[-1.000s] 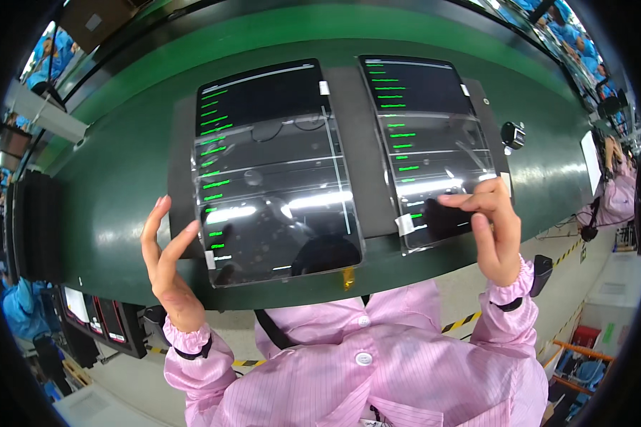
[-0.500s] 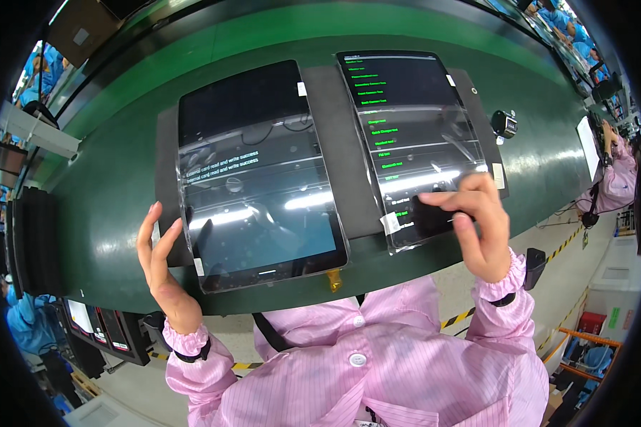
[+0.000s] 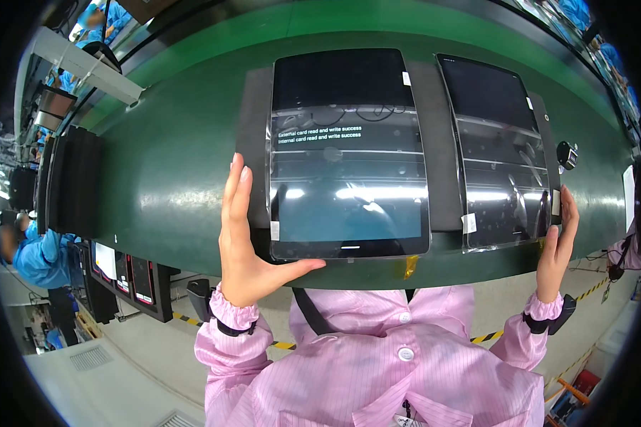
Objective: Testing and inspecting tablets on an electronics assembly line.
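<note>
Two tablets in clear film lie side by side on dark grey mats. On the left tablet [image 3: 349, 178], the screen glows blue-grey with two short lines of white text. The right tablet [image 3: 502, 156] has a dark screen full of reflections. My left hand [image 3: 246, 238] is at the left tablet's lower left corner, fingers stretched up beside its edge and thumb reaching along below it; whether it touches is unclear. Beside the right tablet's lower right edge stands my right hand [image 3: 558, 249], fingers extended and apart, holding nothing visible.
The green table [image 3: 171, 178] curves toward me. A small black device with a display [image 3: 567, 154] sits right of the tablets. Black stacked trays [image 3: 71, 181] stand at the far left. A yellow tape piece [image 3: 410, 266] hangs at the front edge. People in blue work beyond.
The view has shifted left. My right hand has left the right tablet's screen for its right side, and that screen's green list has gone dark. My left thumb now spreads below the left tablet.
</note>
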